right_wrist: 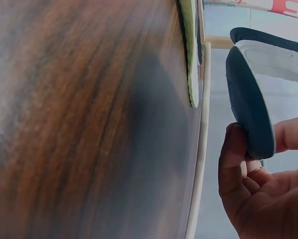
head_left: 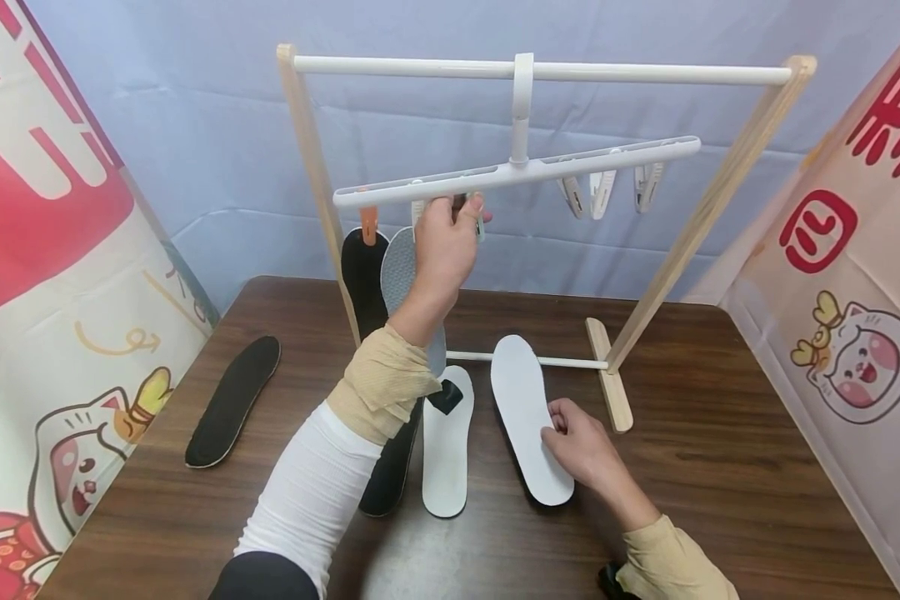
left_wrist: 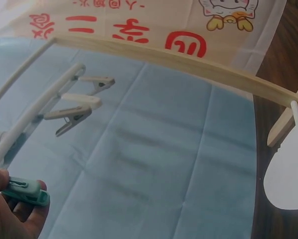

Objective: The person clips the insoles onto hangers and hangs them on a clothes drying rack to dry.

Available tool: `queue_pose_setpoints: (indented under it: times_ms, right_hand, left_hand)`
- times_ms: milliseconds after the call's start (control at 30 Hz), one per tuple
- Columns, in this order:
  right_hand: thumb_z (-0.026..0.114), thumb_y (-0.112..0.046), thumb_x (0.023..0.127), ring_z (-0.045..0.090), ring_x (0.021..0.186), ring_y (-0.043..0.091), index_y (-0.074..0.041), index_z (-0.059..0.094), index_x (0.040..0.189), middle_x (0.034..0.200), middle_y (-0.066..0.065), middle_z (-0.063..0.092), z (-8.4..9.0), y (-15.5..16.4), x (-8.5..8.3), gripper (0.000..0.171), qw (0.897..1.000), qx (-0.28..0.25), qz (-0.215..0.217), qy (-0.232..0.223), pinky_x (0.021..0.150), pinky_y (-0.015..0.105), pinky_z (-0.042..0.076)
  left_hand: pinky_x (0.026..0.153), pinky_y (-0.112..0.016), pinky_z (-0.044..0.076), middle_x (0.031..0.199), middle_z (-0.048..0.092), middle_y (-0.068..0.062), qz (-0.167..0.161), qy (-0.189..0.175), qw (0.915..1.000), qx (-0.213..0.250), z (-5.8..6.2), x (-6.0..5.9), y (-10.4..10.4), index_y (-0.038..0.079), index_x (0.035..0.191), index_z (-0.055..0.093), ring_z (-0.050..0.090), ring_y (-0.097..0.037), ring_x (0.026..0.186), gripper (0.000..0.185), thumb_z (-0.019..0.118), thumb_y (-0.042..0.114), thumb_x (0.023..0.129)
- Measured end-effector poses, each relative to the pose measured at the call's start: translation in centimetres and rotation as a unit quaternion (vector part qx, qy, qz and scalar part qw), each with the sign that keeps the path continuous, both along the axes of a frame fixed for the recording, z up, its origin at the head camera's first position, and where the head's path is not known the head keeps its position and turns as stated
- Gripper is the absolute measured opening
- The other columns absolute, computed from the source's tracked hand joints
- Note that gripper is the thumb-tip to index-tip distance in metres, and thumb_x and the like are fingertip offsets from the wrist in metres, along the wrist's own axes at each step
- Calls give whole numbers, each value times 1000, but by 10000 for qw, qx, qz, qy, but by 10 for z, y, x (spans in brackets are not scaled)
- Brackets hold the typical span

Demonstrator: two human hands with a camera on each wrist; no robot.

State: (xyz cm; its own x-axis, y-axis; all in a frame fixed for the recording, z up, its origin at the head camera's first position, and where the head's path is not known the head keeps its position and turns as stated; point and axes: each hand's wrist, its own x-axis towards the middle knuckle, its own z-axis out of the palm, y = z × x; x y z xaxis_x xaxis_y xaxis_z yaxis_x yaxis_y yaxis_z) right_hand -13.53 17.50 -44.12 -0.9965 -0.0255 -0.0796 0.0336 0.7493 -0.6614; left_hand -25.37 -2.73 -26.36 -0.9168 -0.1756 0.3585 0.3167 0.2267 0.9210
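My left hand (head_left: 461,215) is raised to the white hanger bar (head_left: 517,171) and pinches a green clip (left_wrist: 25,192) hanging from it. A grey insole (head_left: 399,271) hangs just below that hand, beside a black insole (head_left: 362,279) held by an orange clip (head_left: 369,223). My right hand (head_left: 564,427) is low on the table and grips the edge of a white insole (head_left: 523,400), its dark underside (right_wrist: 248,104) lifted between thumb and fingers (right_wrist: 233,164). Whether the green clip bites the grey insole is hidden by my hand.
Three white clips (left_wrist: 79,107) hang free at the bar's right end. The wooden rack (head_left: 311,167) stands mid-table with its foot (head_left: 610,383) near my right hand. A black insole (head_left: 234,400) lies left; a white insole (head_left: 447,446) and a black one (head_left: 388,479) lie under my left arm. Banners flank the table.
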Motion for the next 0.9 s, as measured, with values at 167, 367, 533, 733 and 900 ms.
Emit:
queue_pose_setpoints:
  times_ms: [167, 367, 533, 733, 900]
  right_hand:
    - [57, -8, 88, 53, 83, 21, -2, 63, 112, 87, 3, 55, 4, -1, -2, 25, 10000, 10, 16, 50, 72, 32, 42]
    - [57, -8, 89, 53, 85, 21, -1, 62, 114, 89, 4, 56, 10, -4, -4, 26, 9999, -73, 38, 104, 74, 33, 43]
    - [57, -8, 89, 54, 85, 21, -2, 62, 114, 89, 4, 56, 13, -6, -4, 26, 9999, -73, 49, 119, 74, 33, 43]
    - [58, -8, 89, 54, 84, 21, -2, 62, 114, 89, 3, 57, 15, -7, -5, 26, 9998, -74, 89, 154, 73, 33, 43]
    - [58, -8, 89, 54, 83, 20, -3, 63, 114, 88, 3, 57, 20, -9, -6, 25, 9997, -94, 119, 165, 73, 32, 43]
  left_hand:
    - [68, -23, 42, 100, 75, -9, 25, 3, 10000, -3, 1, 0, 0, 7, 122, 67, 67, -18, 95, 26, 57, 24, 105]
    - [68, -23, 42, 101, 75, -10, 17, -31, 10000, -22, 0, -1, 1, 7, 123, 66, 67, -19, 97, 27, 57, 24, 105]
    - [69, -21, 43, 102, 76, -11, -26, -77, 9999, 77, 1, -1, 1, 6, 122, 67, 69, -19, 100, 27, 58, 24, 104]
    - [69, -21, 44, 101, 76, -12, -59, -66, 9999, 148, 2, 0, 1, 4, 121, 67, 70, -20, 102, 26, 58, 23, 104]
    - [70, -22, 44, 101, 76, -12, -52, -83, 9999, 121, 2, 0, 1, 5, 121, 67, 70, -20, 101, 26, 58, 23, 104]
